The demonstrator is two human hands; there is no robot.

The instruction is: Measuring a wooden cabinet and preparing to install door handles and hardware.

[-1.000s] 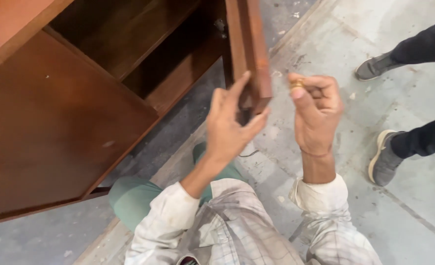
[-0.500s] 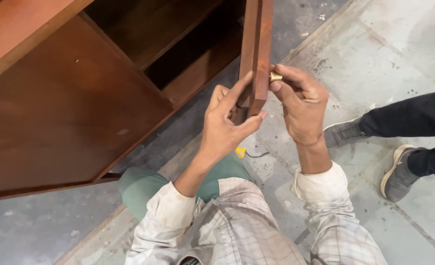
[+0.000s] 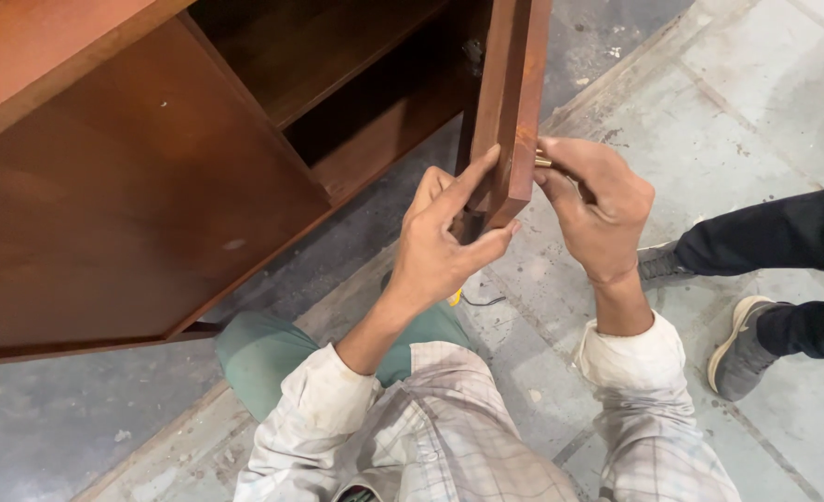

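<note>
Two hands at the lower corner of an open cabinet door.

The left hand [image 3: 445,246] clasps the near corner of the reddish-brown wooden door [image 3: 510,102], thumb along its front edge and fingers behind. The right hand [image 3: 598,209] is closed narrowly on a small brass-coloured piece [image 3: 542,161] pressed against the door's right face. The dark wooden cabinet [image 3: 152,186] fills the left and far side. On the grey concrete floor [image 3: 756,84], right, stand another person's grey shoes [image 3: 742,349].
</note>
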